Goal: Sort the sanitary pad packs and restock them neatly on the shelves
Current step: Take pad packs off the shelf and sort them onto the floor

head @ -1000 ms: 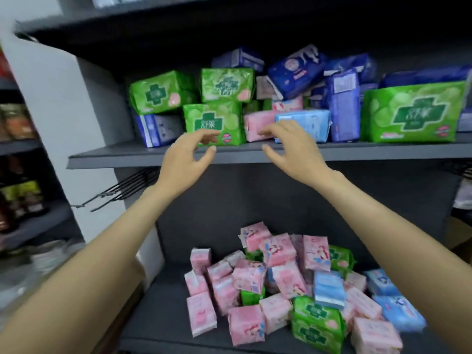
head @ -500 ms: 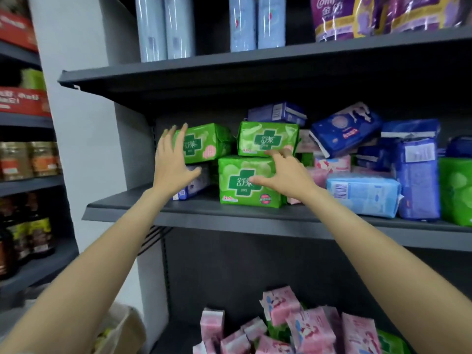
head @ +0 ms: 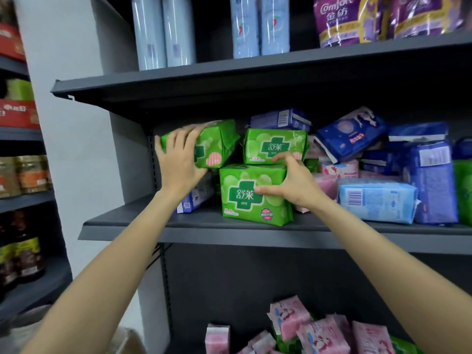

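Left hand [head: 178,159] grips the tilted green pack [head: 217,144]; right hand [head: 293,182] seemingly pinches the upright pack [head: 255,195] just right of it.

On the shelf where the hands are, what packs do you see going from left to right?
Tilted green pack under the left hand → front green pack gripped by the right hand → light blue pack → tall purple-blue pack.

Shop, stocked metal shelving [head: 255,236], softener bags [head: 339,20]
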